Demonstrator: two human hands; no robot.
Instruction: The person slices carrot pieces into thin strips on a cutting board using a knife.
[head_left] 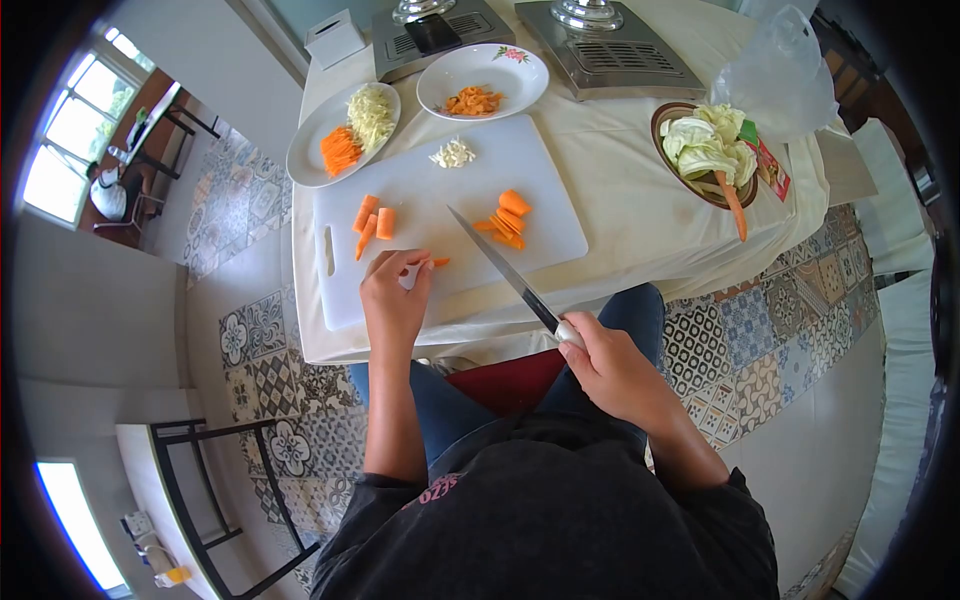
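Note:
My right hand [600, 362] is wrapped round the pale handle of a long knife [507, 272], whose blade slants up and left over the white cutting board [450, 190]. At the board's near left, the fingers of my left hand [395, 290] are bent together round a small piece of carrot [440, 262], its orange end showing. Short carrot chunks [385, 223] lie just beyond my left hand. Carrot slices [508, 225] sit right of the blade. Farther back on the board is a small heap of chopped white pieces [453, 153].
Behind the board stand an oval plate [305, 172] of shredded vegetables and a plate [535, 75] with orange peelings. Two metal stoves [630, 60] are at the back. To the right are a brown bowl [658, 130] of cabbage and carrot and a plastic bag [780, 75].

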